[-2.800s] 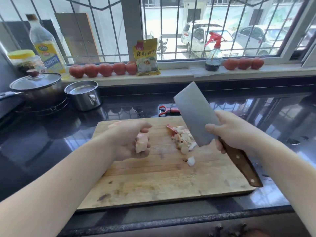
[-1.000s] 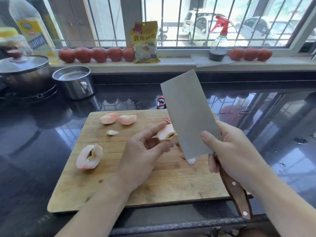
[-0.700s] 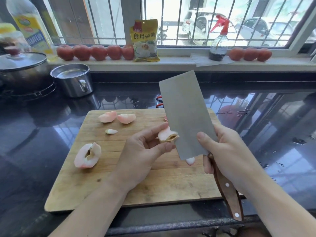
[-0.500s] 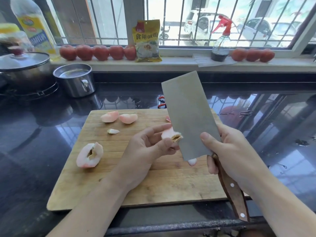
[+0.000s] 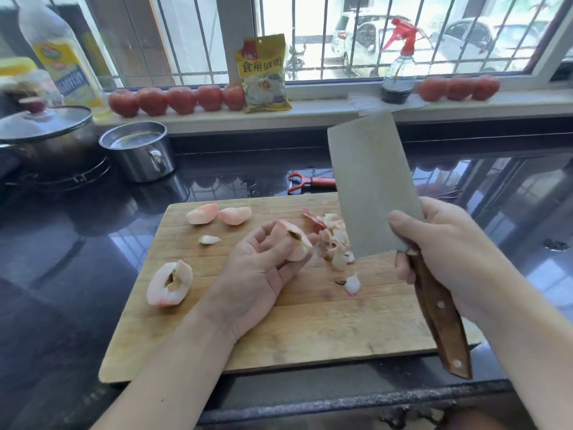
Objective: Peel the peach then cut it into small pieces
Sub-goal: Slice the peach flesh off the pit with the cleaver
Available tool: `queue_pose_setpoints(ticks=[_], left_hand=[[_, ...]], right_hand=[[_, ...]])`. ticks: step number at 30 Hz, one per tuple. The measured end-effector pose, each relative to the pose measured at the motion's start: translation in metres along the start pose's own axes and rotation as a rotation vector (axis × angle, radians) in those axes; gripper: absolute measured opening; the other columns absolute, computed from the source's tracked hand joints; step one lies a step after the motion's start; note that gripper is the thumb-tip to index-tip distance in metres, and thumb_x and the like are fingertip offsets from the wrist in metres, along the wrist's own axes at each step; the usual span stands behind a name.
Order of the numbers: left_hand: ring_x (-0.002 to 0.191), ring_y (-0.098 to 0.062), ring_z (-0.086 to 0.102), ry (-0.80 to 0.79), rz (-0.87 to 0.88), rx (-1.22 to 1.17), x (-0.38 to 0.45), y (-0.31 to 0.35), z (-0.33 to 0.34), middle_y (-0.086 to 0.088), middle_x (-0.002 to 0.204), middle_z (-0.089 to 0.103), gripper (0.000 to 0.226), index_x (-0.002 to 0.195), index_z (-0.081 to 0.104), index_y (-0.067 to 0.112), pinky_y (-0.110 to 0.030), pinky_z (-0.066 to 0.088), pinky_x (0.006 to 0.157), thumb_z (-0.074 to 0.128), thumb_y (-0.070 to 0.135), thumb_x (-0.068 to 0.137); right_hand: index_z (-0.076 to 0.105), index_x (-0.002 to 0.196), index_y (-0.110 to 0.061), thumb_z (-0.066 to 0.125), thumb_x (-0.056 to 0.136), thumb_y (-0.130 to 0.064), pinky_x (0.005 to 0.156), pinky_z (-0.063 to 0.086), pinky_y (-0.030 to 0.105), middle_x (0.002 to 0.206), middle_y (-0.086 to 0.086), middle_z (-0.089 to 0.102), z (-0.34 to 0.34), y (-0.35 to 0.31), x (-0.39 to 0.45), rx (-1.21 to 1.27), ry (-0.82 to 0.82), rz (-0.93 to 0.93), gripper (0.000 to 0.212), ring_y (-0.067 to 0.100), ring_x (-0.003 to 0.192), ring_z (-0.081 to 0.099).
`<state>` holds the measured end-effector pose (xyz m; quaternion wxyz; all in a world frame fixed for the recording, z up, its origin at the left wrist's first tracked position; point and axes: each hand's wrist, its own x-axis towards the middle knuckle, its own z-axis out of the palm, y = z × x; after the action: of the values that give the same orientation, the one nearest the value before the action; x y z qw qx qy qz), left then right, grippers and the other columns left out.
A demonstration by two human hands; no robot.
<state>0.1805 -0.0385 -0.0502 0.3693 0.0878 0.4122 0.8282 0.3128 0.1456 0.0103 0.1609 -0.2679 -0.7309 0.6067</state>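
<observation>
Wooden chopping board (image 5: 310,330) lies on the dark glossy bench (image 5: 62,274) in my head view. My left hand (image 5: 260,274) is palm up over the board's middle, its fingers (image 5: 263,240) curled round a peeled peach piece (image 5: 294,240) whose pit hollow shows. My right hand (image 5: 443,252) grips the wooden handle of a cleaver (image 5: 372,187), blade raised and tilted above the board's far right, thumb pressed on the blade's flat. A peach half (image 5: 169,285) lies near the board's left edge, two wedges (image 5: 218,214) at the far left, peel scraps (image 5: 333,240) just left of the blade. A red peeler (image 5: 310,182) lies on the bench beyond the board.
</observation>
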Motion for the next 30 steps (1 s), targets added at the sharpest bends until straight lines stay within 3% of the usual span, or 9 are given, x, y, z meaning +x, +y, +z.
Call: queue_pose_setpoints(ticks=[4,7,10,17,22,30], left_hand=[[0.118,-0.041,0.069,0.019,0.063,0.021,0.001,-0.006,0.002,-0.022,0.115,0.071,0.037,0.121,0.049,0.009,-0.043,0.061,0.094,0.064,0.002,0.088],[0.104,-0.027,0.072,0.019,0.113,0.098,0.001,-0.007,-0.001,-0.019,0.116,0.070,0.034,0.119,0.055,0.013,-0.037,0.060,0.089,0.065,0.007,0.088],[0.092,-0.017,0.072,0.028,0.120,0.097,0.001,-0.005,-0.001,-0.010,0.107,0.075,0.036,0.122,0.063,0.012,-0.028,0.060,0.080,0.065,0.006,0.087],[0.087,-0.024,0.076,0.043,0.126,0.077,0.001,-0.008,-0.003,-0.017,0.094,0.073,0.039,0.114,0.075,0.007,-0.032,0.063,0.082,0.071,-0.001,0.076],[0.084,-0.022,0.076,0.040,0.116,0.087,-0.001,-0.007,-0.001,-0.017,0.092,0.074,0.040,0.114,0.074,0.006,-0.030,0.063,0.078,0.071,0.000,0.075],[0.084,-0.023,0.077,0.062,0.111,0.090,-0.001,-0.006,0.000,-0.017,0.093,0.075,0.042,0.114,0.073,0.006,-0.032,0.064,0.079,0.072,-0.002,0.073]], right_hand=[[0.063,0.103,-0.011,0.049,0.107,-0.018,0.043,0.041,0.028,0.065,0.014,0.069,0.014,0.014,-0.010,0.227,-0.049,0.137,0.017,0.016,0.043,0.051],[0.064,0.109,-0.006,0.048,0.107,-0.020,0.041,0.039,0.024,0.079,0.035,0.067,0.023,0.024,-0.018,0.377,-0.063,0.185,0.021,0.017,0.042,0.048],[0.067,0.111,-0.007,0.050,0.106,-0.021,0.039,0.039,0.022,0.078,0.031,0.063,0.032,0.033,-0.023,0.452,-0.015,0.180,0.023,0.016,0.042,0.046],[0.067,0.106,-0.008,0.052,0.105,-0.021,0.037,0.035,0.023,0.065,0.011,0.063,0.047,0.035,-0.028,0.506,-0.019,0.150,0.021,0.015,0.040,0.045],[0.070,0.104,-0.011,0.053,0.105,-0.025,0.039,0.037,0.025,0.071,0.025,0.058,0.045,0.036,-0.026,0.456,0.006,0.150,0.022,0.019,0.043,0.045],[0.071,0.105,-0.012,0.052,0.105,-0.026,0.040,0.037,0.026,0.071,0.023,0.055,0.044,0.040,-0.028,0.466,-0.019,0.153,0.023,0.020,0.043,0.044]])
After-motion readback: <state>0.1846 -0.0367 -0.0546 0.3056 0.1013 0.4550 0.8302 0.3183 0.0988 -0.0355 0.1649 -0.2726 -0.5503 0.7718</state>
